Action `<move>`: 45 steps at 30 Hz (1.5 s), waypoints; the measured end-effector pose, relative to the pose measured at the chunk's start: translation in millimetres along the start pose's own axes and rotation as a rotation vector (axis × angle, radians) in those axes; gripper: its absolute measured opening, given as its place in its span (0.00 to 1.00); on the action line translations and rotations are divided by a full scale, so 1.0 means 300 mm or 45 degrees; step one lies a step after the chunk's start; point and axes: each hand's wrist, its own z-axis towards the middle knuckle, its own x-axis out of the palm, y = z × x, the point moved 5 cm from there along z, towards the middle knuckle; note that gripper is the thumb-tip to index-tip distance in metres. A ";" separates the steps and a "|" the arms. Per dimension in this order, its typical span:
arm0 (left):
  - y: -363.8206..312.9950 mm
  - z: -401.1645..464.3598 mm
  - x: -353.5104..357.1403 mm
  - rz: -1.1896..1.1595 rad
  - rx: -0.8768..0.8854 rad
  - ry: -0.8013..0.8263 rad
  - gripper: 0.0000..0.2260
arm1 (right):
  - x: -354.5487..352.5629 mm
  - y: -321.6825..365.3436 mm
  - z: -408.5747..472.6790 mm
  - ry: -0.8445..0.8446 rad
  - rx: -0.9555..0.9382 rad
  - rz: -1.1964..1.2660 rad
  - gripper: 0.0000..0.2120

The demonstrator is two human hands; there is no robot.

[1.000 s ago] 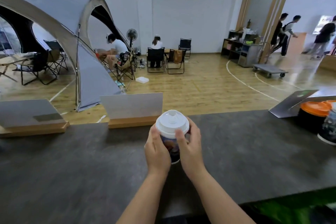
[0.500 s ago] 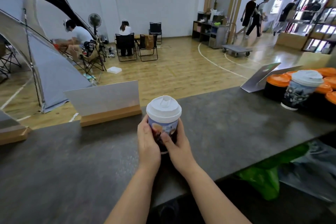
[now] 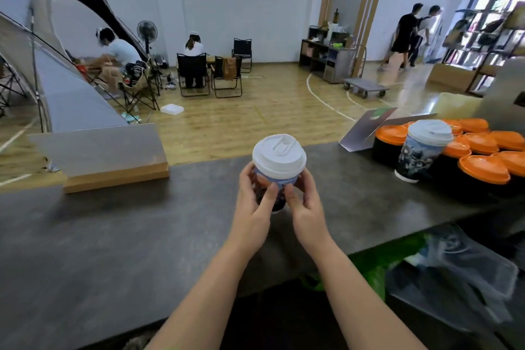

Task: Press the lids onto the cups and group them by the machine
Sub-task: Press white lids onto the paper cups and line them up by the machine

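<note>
From the head camera, the printed paper cup (image 3: 277, 190) sat raised above the dark worktop (image 3: 113, 236), held between both hands near its front edge. The left hand (image 3: 253, 202) curled round the cup's left side, thumb laid across the print; the right hand (image 3: 305, 202) wrapped the right side, thumb tip pressed just beneath the white lid (image 3: 279, 155). The lid looked level on the rim (whether it had snapped fully down could not be told).

A half-seated lid might have popped off under a squeeze of the soft wall. To the right stood a second lidded cup (image 3: 423, 150) touching the orange-lidded black cups (image 3: 483, 167); a careless set-down there could have toppled them.
</note>
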 end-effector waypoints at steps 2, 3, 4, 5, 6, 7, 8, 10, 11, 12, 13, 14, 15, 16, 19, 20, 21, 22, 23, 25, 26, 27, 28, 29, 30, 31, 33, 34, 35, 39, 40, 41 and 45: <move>0.021 0.019 0.105 0.037 -0.018 0.030 0.26 | -0.106 0.000 0.018 -0.040 -0.030 0.051 0.24; 0.027 0.028 0.161 0.039 -0.034 0.056 0.26 | -0.160 -0.007 0.028 -0.066 -0.037 0.075 0.25; 0.035 0.035 0.216 0.039 -0.051 0.076 0.26 | -0.214 -0.017 0.039 -0.098 -0.038 0.089 0.26; 0.043 0.042 0.269 0.039 -0.065 0.099 0.27 | -0.266 -0.022 0.049 -0.131 -0.043 0.095 0.26; 0.052 0.048 0.323 0.039 -0.080 0.118 0.28 | -0.320 -0.025 0.057 -0.165 -0.043 0.079 0.26; 0.062 0.054 0.379 0.045 -0.093 0.139 0.28 | -0.376 -0.030 0.066 -0.203 -0.049 0.062 0.24; 0.073 0.063 0.433 0.063 -0.100 0.155 0.28 | -0.432 -0.031 0.074 -0.234 -0.059 0.045 0.22; 0.083 0.080 0.541 0.152 -0.071 0.168 0.27 | -0.542 -0.036 0.091 -0.287 -0.091 0.013 0.19; 0.083 0.088 0.595 0.194 -0.050 0.180 0.27 | -0.598 -0.039 0.098 -0.321 -0.108 -0.009 0.18; 0.084 0.093 0.649 0.214 -0.043 0.197 0.27 | -0.653 -0.041 0.103 -0.354 -0.123 -0.040 0.18; 0.092 0.098 0.703 0.209 -0.047 0.218 0.27 | -0.704 -0.043 0.109 -0.384 -0.138 -0.053 0.18; 0.102 0.101 0.757 0.197 -0.058 0.240 0.27 | -0.755 -0.046 0.113 -0.421 -0.141 -0.059 0.18; 0.114 0.101 0.810 0.183 -0.070 0.259 0.28 | -0.805 -0.050 0.116 -0.462 -0.140 -0.059 0.18; 0.124 0.099 0.861 0.166 -0.083 0.274 0.28 | -0.851 -0.053 0.119 -0.503 -0.143 -0.067 0.18; 0.141 0.093 0.988 0.104 -0.093 0.274 0.27 | -0.963 -0.050 0.123 -0.584 -0.152 -0.106 0.19; 0.144 0.093 1.021 0.094 -0.094 0.277 0.26 | -0.995 -0.051 0.125 -0.611 -0.153 -0.117 0.20; 0.150 0.094 1.052 0.090 -0.097 0.285 0.25 | -1.023 -0.051 0.129 -0.634 -0.156 -0.125 0.21; 0.153 0.094 1.080 0.086 -0.102 0.297 0.25 | -1.048 -0.051 0.132 -0.657 -0.154 -0.136 0.21; 0.158 0.093 1.104 0.082 -0.107 0.307 0.26 | -1.069 -0.053 0.135 -0.676 -0.146 -0.155 0.22; 0.171 0.087 1.140 0.093 -0.103 0.314 0.28 | -1.100 -0.052 0.134 -0.711 -0.139 -0.197 0.22; 0.177 0.083 1.152 0.099 -0.100 0.318 0.28 | -1.109 -0.050 0.132 -0.725 -0.146 -0.217 0.22; 0.181 0.080 1.162 0.101 -0.099 0.323 0.28 | -1.115 -0.047 0.129 -0.737 -0.154 -0.235 0.22; 0.184 0.078 1.169 0.101 -0.100 0.328 0.27 | -1.120 -0.045 0.127 -0.753 -0.162 -0.257 0.21; 0.185 0.077 1.176 0.095 -0.102 0.333 0.27 | -1.125 -0.044 0.127 -0.766 -0.172 -0.275 0.21; 0.186 0.078 1.181 0.088 -0.103 0.333 0.26 | -1.131 -0.045 0.128 -0.778 -0.178 -0.290 0.21; 0.187 0.079 1.186 0.085 -0.106 0.333 0.26 | -1.136 -0.047 0.128 -0.788 -0.179 -0.300 0.22; 0.188 0.077 1.195 0.080 -0.118 0.338 0.26 | -1.142 -0.051 0.130 -0.803 -0.177 -0.318 0.23; 0.189 0.077 1.197 0.080 -0.121 0.342 0.25 | -1.142 -0.053 0.130 -0.803 -0.173 -0.322 0.23; 0.189 0.076 1.198 0.077 -0.126 0.348 0.25 | -1.141 -0.055 0.130 -0.803 -0.174 -0.324 0.23; 0.181 0.069 1.197 -0.008 -0.147 0.417 0.24 | -1.149 -0.060 0.131 -0.837 -0.210 -0.343 0.21; 0.181 0.067 1.197 -0.025 -0.153 0.437 0.24 | -1.153 -0.062 0.132 -0.845 -0.211 -0.343 0.21; 0.184 0.066 1.197 -0.034 -0.160 0.449 0.24 | -1.157 -0.065 0.134 -0.847 -0.211 -0.341 0.20; 0.183 0.064 1.195 -0.053 -0.167 0.459 0.21 | -1.160 -0.074 0.132 -0.832 -0.197 -0.342 0.23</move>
